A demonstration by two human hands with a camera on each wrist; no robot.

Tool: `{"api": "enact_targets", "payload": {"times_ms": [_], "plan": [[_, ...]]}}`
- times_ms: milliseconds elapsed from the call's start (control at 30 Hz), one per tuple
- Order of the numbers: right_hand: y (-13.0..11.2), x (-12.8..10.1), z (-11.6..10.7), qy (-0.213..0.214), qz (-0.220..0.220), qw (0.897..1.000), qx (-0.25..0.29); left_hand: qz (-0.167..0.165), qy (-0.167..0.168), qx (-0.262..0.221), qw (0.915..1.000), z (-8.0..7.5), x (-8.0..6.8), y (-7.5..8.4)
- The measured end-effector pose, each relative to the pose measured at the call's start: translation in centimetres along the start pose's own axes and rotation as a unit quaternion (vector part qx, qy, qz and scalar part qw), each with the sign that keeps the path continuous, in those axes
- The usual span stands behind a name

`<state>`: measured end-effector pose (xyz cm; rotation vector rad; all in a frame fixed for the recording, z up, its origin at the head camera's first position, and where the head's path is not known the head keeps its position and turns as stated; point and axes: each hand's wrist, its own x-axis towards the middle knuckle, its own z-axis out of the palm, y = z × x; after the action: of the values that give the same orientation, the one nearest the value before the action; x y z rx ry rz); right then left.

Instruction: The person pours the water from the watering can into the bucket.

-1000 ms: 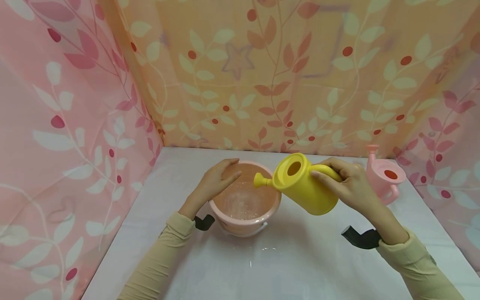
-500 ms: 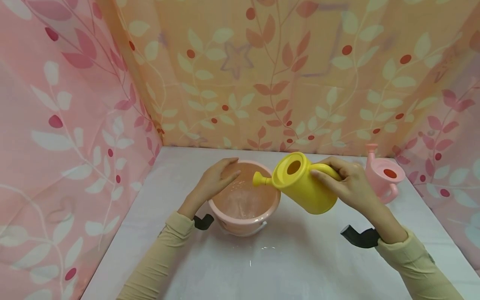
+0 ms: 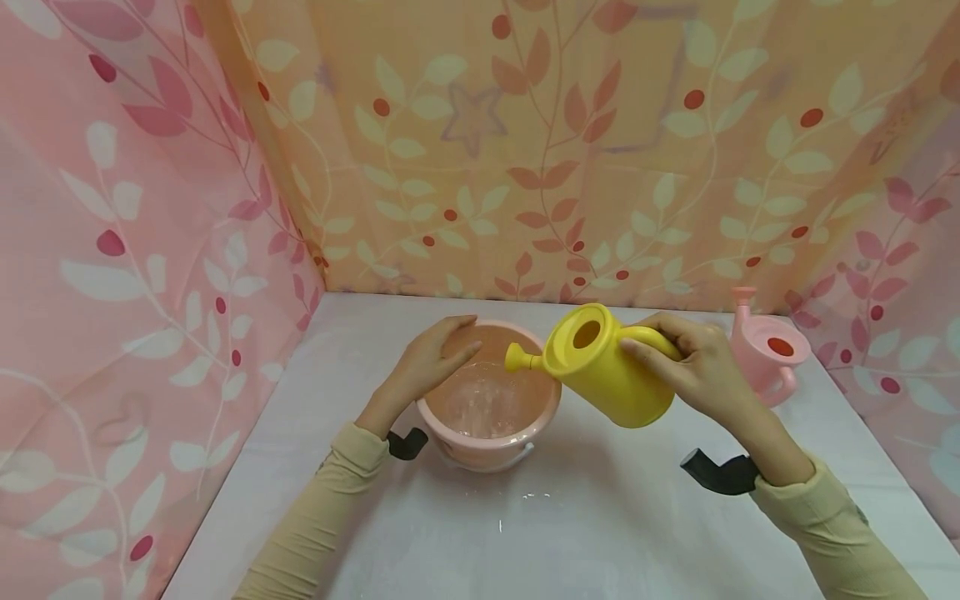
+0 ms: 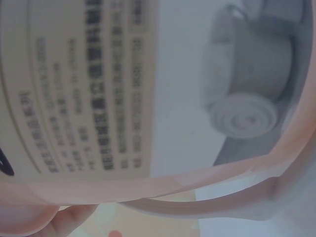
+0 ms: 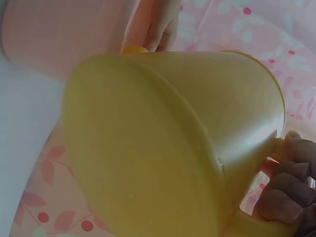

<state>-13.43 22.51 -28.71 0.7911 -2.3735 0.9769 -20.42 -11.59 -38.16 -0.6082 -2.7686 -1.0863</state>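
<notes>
Yellow can tipped over the pink bucket

My right hand (image 3: 701,367) has its grip closed round the yellow watering can (image 3: 600,367) handle, spout above the pink bucket (image 3: 489,398) on the bench (image 3: 600,517); my left hand (image 3: 431,360) lies open-fingered on its rim.

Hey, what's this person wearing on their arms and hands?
Both arms are in long, pale beige sleeves, the left sleeve and the right sleeve reaching to the wrists. A black wrist mount sits under the left wrist and another black mount under the right. The left hand and right hand are bare, no gloves.
</notes>
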Motion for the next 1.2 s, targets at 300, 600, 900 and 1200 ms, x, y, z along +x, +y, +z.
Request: {"api": "enact_targets", "payload": {"times_ms": [300, 600, 900, 1200], "plan": [[0.15, 0.07, 0.04, -0.005, 0.003, 1.000, -0.005, 0.003, 0.000, -0.001, 1.0000, -0.03, -0.11, 0.06], [0.00, 0.08, 0.04, -0.011, 0.012, 1.000, -0.002, -0.003, -0.003, 0.003, 1.0000, 0.03, -0.10, 0.03], [-0.28, 0.20, 0.03, -0.007, 0.003, 1.000, 0.000, 0.012, 0.002, 0.010, 0.9999, 0.00, -0.08, 0.10], [-0.24, 0.35, 0.10, -0.007, 0.002, 1.000, 0.001, 0.012, 0.002, 0.009, 0.9999, -0.19, -0.11, 0.25]]}}
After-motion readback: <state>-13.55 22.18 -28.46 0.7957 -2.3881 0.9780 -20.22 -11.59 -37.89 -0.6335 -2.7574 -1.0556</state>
